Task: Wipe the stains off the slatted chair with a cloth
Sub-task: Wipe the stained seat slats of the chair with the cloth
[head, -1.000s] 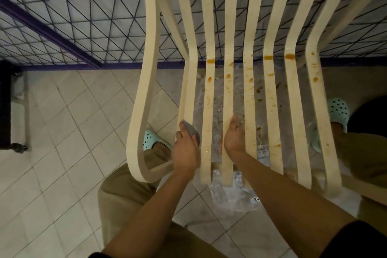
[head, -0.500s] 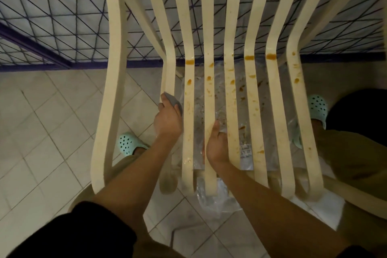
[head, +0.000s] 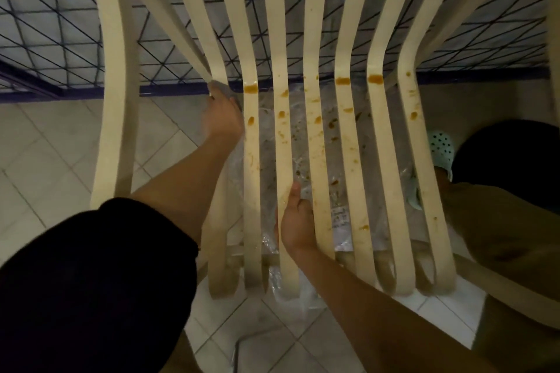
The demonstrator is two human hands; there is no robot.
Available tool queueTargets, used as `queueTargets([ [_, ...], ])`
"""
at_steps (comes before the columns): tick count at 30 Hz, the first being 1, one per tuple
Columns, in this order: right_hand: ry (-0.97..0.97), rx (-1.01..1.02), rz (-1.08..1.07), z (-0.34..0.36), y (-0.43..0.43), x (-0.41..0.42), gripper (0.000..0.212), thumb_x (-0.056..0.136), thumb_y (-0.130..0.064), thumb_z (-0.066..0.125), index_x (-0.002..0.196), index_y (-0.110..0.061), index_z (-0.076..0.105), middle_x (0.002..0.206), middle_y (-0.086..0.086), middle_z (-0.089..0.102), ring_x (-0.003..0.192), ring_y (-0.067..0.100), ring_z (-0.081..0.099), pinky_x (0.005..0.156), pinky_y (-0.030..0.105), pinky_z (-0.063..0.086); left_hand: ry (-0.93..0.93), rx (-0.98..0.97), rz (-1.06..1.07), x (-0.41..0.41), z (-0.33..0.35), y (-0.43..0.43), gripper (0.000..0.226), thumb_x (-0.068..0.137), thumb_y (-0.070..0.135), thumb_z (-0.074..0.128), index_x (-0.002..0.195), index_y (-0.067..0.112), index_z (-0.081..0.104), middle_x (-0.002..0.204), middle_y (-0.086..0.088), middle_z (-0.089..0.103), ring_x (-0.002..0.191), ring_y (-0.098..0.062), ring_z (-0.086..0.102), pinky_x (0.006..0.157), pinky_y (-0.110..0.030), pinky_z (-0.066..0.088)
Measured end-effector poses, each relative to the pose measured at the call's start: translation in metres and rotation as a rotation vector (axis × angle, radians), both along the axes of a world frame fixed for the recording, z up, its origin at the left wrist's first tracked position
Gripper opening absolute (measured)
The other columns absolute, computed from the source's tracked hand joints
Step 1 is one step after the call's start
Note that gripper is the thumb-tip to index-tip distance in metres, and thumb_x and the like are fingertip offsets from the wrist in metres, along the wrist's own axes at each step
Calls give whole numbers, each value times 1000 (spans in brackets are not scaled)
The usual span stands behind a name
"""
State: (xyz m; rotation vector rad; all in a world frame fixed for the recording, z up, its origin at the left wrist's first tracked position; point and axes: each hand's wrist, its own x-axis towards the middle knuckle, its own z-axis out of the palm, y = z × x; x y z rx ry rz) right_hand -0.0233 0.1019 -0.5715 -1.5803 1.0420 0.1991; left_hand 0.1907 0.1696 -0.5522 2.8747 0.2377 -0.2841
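L hand (head: 222, 121) clutches grey cloth (head: 227, 90) on bent cream slat (head: 216, 66); R hand (head: 295, 222) grips glossy orange-stained slat (head: 283, 145).

The light is dim, warm and even, with soft shadows only. The black sleeve (head: 91, 281) at lower left sinks into featureless dark. Motion blur smears the left hand (head: 222, 119) and the cloth (head: 225, 90) under it; the right hand (head: 295, 221) looks sharper. Wide-angle distortion bows the slatted chair (head: 313, 39) outward toward the edges. Small glints show on the plastic sheet (head: 269, 244) beneath.
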Motion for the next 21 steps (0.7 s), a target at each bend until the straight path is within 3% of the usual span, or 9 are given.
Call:
queueTargets([
  [3, -5, -28, -19, -6, 1, 0, 97, 77, -87, 12, 73, -5, 63, 69, 14, 67, 65, 25, 67, 66, 42, 58, -18, 5, 21, 20, -6, -6, 62, 105, 32, 30, 152, 0, 7, 131, -21, 51, 113, -36, 56, 80, -40, 43],
  [7, 50, 54, -3, -10, 3, -2, 104, 69, -96, 11, 77, -6, 62, 71, 16, 66, 67, 32, 66, 68, 48, 58, -37, -29, 63, 30, -12, -11, 63, 104, 34, 30, 152, 1, 8, 133, -20, 49, 114, -37, 56, 87, -44, 45],
  [12, 48, 52, 31, -4, -6, -2, 77, 90, -71, 19, 78, -6, 58, 72, 18, 64, 63, 25, 64, 62, 30, 57, -39, -78, 32, 26, -10, -4, 60, 105, 33, 31, 152, 3, 9, 129, -22, 52, 110, -37, 57, 76, -40, 42],
  [16, 3, 15, 15, -7, -4, -1, 93, 77, -85, 14, 68, -2, 54, 64, 20, 62, 60, 35, 64, 63, 47, 57, -16, -152, 28, 13, -14, 2, 56, 104, 31, 34, 151, 4, 17, 120, -20, 58, 106, -36, 59, 73, -37, 41],
  [21, 9, 61, 19, -6, -7, 1, 89, 87, -76, 17, 73, 1, 59, 68, 22, 64, 64, 34, 66, 68, 49, 58, 20, -209, 63, -27, -12, 13, 51, 103, 35, 36, 147, 11, 27, 124, -17, 56, 109, -35, 59, 86, -44, 47],
])
